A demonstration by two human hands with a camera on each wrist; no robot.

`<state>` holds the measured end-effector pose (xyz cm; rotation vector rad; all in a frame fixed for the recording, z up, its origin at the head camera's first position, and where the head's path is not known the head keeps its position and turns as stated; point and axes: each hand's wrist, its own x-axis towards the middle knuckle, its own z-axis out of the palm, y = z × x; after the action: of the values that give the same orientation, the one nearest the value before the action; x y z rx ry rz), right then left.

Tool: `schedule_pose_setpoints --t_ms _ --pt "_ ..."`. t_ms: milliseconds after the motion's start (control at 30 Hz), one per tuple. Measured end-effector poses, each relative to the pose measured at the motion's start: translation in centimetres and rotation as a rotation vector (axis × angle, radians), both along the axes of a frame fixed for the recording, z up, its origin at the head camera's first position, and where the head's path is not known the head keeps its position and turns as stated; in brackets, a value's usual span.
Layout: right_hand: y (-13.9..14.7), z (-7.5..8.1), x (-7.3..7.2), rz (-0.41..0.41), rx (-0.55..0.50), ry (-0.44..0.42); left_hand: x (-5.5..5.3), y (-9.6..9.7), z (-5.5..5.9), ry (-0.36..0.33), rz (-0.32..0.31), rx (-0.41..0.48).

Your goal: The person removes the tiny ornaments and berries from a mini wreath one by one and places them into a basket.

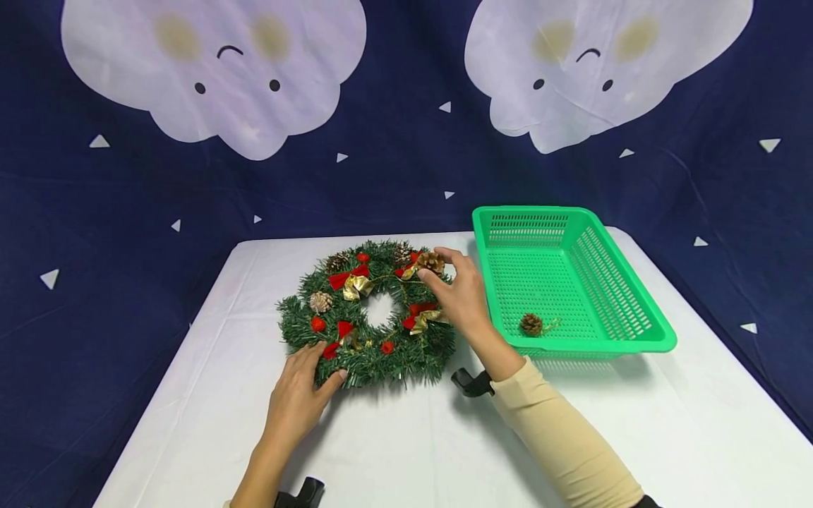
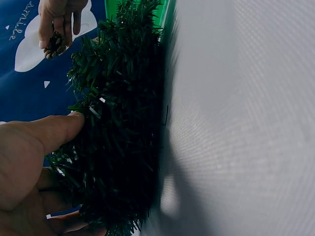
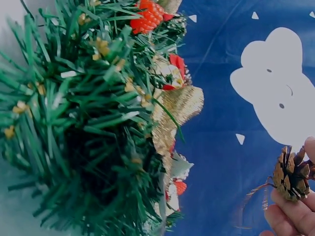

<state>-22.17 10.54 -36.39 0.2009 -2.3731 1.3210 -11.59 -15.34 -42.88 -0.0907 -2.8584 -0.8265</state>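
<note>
A green tinsel wreath [image 1: 394,363] lies on the white table, trimmed with red bows, gold ribbon, red berries and pinecones. At its lower left edge my left hand [image 1: 298,398] holds the foliage between spread thumb and fingers; some fingertips are hidden in the greenery. In the left wrist view the thumb [image 2: 61,130] touches the wreath. Above the wreath's upper right part, my right hand [image 1: 464,293] pinches a brown pinecone [image 1: 430,263] between thumb and fingers. A thin gold wire trails from this pinecone [image 3: 291,174] in the right wrist view.
To the right of the wreath stands a green plastic basket [image 1: 574,346] with perforated sides. Inside it, near the front wall, lies another pinecone [image 1: 531,324] with a gold tie. A dark blue cloth [image 1: 394,197] with white clouds hangs behind the table [image 1: 406,451].
</note>
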Motion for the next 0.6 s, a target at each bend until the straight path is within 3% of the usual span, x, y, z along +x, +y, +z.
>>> schedule_pose_setpoints --t_ms 600 --pt "3.0 1.6 0.9 -0.022 -0.059 0.018 -0.1 0.0 -0.1 0.002 0.000 0.003"
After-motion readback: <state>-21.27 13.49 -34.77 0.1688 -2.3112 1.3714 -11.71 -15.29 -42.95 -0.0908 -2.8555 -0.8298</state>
